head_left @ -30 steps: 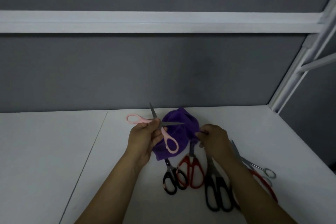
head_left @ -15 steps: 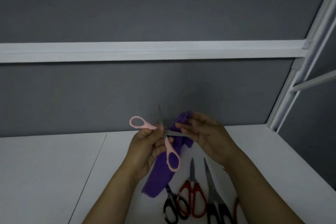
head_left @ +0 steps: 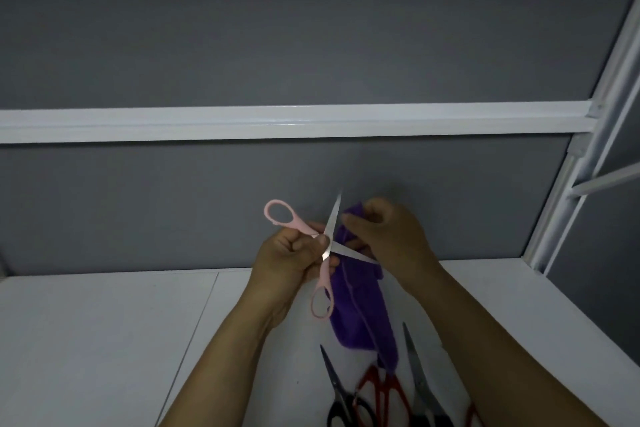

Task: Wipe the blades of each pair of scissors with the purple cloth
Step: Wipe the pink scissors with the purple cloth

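Wiping step on pink scissors, centre frame, blades spread; left hand clenched round pivot; right hand pinched purple cloth beside upper blade; next move likely needs cloth wrapped over blade, stroked tipward; a second earlier cloth lay on table, now lifted.

left hand gripping open pink scissors, right hand holding purple cloth

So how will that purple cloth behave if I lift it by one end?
Probably floppy: the purple cloth hangs limp from the right hand, creased lengthwise. Likely light too, since that one hand alone holds it up.
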